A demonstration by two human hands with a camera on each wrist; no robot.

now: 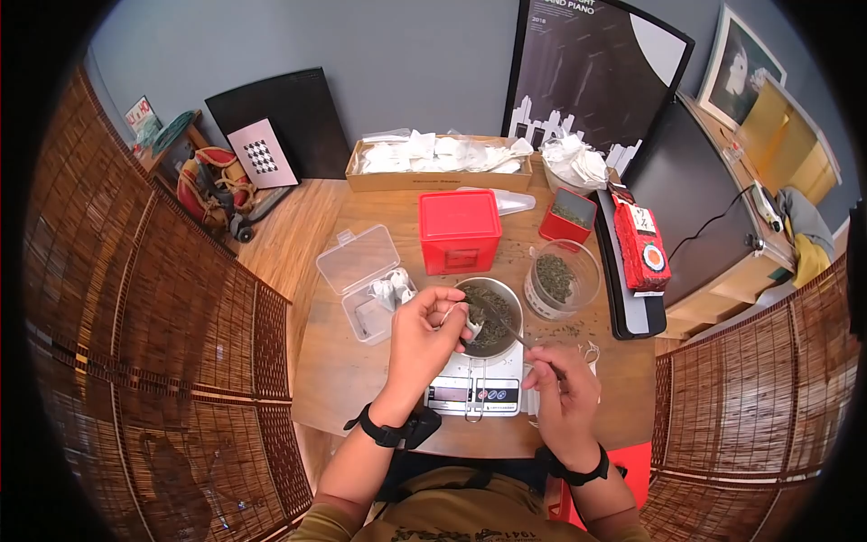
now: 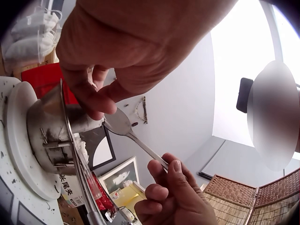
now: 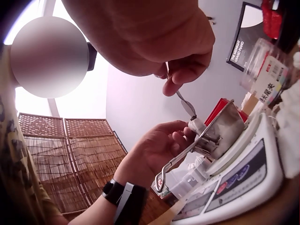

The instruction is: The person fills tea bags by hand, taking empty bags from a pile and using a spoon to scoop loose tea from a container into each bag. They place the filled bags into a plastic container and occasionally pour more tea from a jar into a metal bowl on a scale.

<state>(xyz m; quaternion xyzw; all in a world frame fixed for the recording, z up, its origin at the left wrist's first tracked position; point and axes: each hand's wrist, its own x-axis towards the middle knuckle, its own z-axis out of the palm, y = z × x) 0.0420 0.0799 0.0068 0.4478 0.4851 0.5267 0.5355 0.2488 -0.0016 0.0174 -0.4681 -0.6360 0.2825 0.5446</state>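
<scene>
My left hand [image 1: 417, 343] pinches a small white tea bag [image 3: 197, 125] by its opening, over a metal pan [image 3: 229, 129] of dried green leaves. In my right hand [image 1: 564, 393] is the handle of a metal spoon [image 2: 149, 151]. The spoon's bowl tilts down at the mouth of the bag, and dark leaf bits show at its tip in the right wrist view. Under the pan sits a white kitchen scale [image 1: 495, 408], and the pan's wire handle [image 1: 474, 388] reaches toward the body across its display.
Left of the pan, an open clear plastic box [image 1: 357, 312] holds filled white bags [image 1: 392, 289]. Behind stand a red tin [image 1: 461, 221] and a cardboard box [image 1: 433, 181] of white bags. To the right are a clear tub [image 1: 540, 305] of leaves, a small open red tin [image 1: 562, 231] and a red packet [image 1: 641, 248].
</scene>
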